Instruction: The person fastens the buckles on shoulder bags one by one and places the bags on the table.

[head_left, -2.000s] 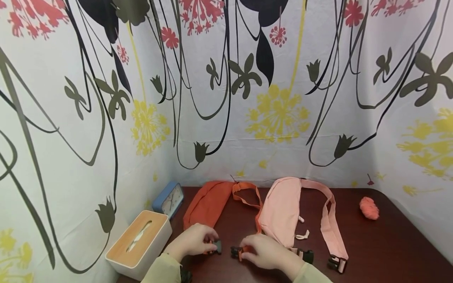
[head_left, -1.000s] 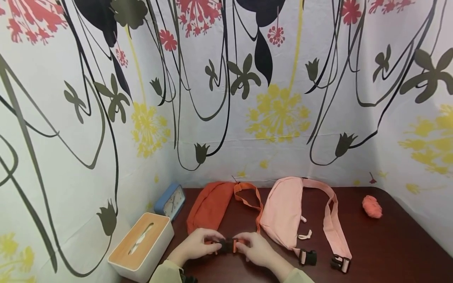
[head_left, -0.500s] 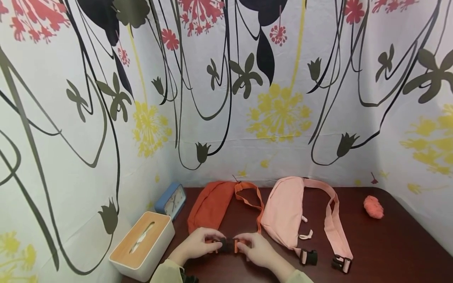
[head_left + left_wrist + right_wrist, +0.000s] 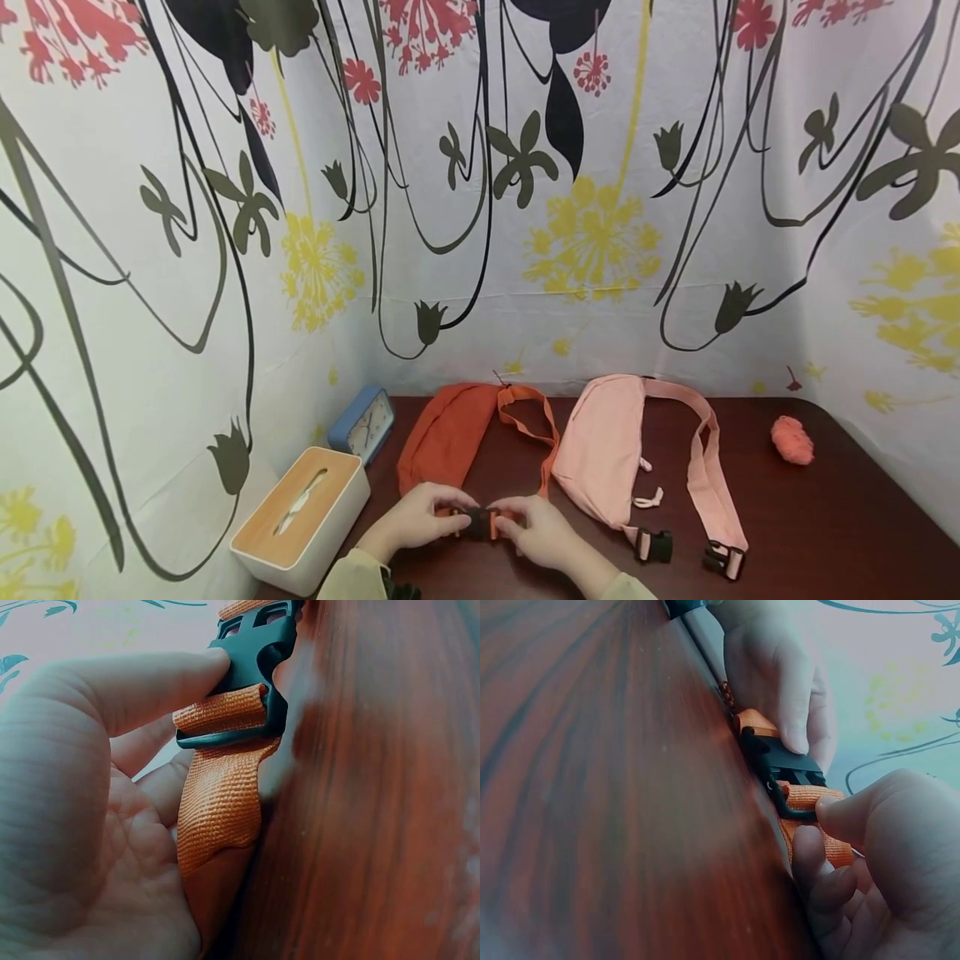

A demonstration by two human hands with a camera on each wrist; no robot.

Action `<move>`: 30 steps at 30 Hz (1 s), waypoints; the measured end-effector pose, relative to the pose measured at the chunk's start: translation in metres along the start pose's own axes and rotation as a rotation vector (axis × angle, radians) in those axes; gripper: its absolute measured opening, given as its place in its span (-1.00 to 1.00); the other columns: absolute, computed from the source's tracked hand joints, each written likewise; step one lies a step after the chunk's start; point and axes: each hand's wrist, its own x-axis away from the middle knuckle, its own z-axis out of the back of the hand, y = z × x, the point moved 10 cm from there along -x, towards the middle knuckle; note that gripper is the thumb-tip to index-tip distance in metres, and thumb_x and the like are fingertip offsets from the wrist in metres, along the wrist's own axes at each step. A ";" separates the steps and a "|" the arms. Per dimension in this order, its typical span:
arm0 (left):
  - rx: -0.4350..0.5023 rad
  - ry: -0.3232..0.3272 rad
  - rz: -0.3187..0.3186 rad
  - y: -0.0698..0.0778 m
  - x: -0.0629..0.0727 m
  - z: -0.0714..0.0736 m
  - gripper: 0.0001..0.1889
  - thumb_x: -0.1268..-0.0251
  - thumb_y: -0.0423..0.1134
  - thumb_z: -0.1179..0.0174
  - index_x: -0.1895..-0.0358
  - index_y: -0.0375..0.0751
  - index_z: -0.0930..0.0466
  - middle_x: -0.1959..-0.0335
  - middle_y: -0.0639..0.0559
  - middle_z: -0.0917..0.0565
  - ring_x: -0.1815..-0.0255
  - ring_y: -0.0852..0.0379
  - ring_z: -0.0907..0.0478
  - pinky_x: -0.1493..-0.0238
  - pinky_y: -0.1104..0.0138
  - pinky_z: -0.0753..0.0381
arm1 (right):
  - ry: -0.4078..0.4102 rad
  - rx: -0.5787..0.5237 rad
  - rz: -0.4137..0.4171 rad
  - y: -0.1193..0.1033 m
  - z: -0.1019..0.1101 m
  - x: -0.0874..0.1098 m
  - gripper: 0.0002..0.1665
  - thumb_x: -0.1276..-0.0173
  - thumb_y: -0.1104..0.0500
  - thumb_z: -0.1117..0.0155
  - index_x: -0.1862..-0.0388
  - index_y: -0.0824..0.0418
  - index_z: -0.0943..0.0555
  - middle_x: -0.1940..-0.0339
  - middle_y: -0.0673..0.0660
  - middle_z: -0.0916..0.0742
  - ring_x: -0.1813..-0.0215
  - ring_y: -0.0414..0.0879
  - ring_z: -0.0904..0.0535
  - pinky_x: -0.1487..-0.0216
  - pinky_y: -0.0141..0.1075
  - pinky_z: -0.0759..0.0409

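Observation:
An orange-red waist bag (image 4: 442,433) lies on the table behind the hands, its orange strap (image 4: 553,454) looping to the right. In front of it, the black side-release buckle (image 4: 476,523) has its two halves joined, prongs in the socket. My left hand (image 4: 420,518) pinches the socket half, thumb on its flat face in the left wrist view, orange webbing (image 4: 217,795) trailing below. The right hand (image 4: 546,532) pinches the prong half where the webbing threads through, thumb and fingertips on it in the right wrist view.
A pink waist bag (image 4: 600,450) lies to the right, its buckle halves (image 4: 655,546) apart on the dark wooden table (image 4: 825,525). A tissue box (image 4: 300,508) and blue clock (image 4: 363,423) stand left. A fuzzy coral ball (image 4: 792,440) sits far right.
The hands have come together from two seconds ago, when the orange strap's buckle halves were apart. Over the last half second the right hand moves slightly left, pressing the prongs deeper.

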 end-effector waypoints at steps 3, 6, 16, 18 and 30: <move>0.015 -0.003 0.001 0.001 0.001 -0.001 -0.77 -0.61 -0.10 -0.34 -0.18 0.02 -0.83 0.10 0.09 -0.86 0.33 0.34 -0.71 0.21 0.41 -0.69 | 0.006 -0.002 0.007 -0.002 -0.001 -0.001 -0.70 -0.66 0.06 -0.33 -0.23 0.05 -0.81 0.66 -0.14 -0.63 0.66 -0.27 -0.58 0.52 -0.37 -0.54; 0.027 -0.005 0.001 0.001 0.002 -0.001 -0.77 -0.60 -0.12 -0.34 -0.18 0.01 -0.82 0.10 0.08 -0.86 0.32 0.35 -0.71 0.20 0.41 -0.69 | 0.012 -0.006 0.017 -0.003 -0.002 -0.001 -0.71 -0.66 0.08 -0.34 -0.22 0.07 -0.82 0.63 -0.09 -0.67 0.66 -0.28 -0.59 0.50 -0.37 -0.55; 0.027 -0.006 -0.023 0.001 0.000 -0.001 -0.76 -0.60 -0.17 -0.35 -0.18 -0.06 -0.81 0.14 0.07 -0.86 0.33 0.35 -0.71 0.19 0.39 -0.71 | 0.034 -0.003 0.022 -0.005 -0.006 -0.004 -0.73 -0.63 0.14 -0.37 -0.19 0.13 -0.83 0.66 -0.06 -0.70 0.66 -0.32 -0.59 0.53 -0.37 -0.54; 0.020 0.005 -0.014 0.001 -0.001 -0.001 -0.77 -0.59 -0.17 -0.35 -0.17 -0.05 -0.82 0.16 0.08 -0.86 0.34 0.34 -0.71 0.19 0.40 -0.70 | 0.040 0.007 0.014 -0.003 -0.006 -0.004 -0.73 -0.63 0.14 -0.37 -0.19 0.14 -0.83 0.68 -0.11 -0.68 0.66 -0.34 -0.58 0.53 -0.38 -0.53; 0.004 0.080 0.046 0.003 -0.002 -0.001 -0.82 -0.50 -0.26 -0.42 -0.07 0.01 -0.86 0.25 0.06 -0.84 0.41 0.31 -0.67 0.31 0.40 -0.64 | 0.098 0.015 -0.004 -0.005 -0.007 -0.005 -0.78 -0.55 0.23 -0.43 -0.10 0.19 -0.85 0.63 -0.08 -0.71 0.65 -0.33 -0.60 0.48 -0.40 -0.55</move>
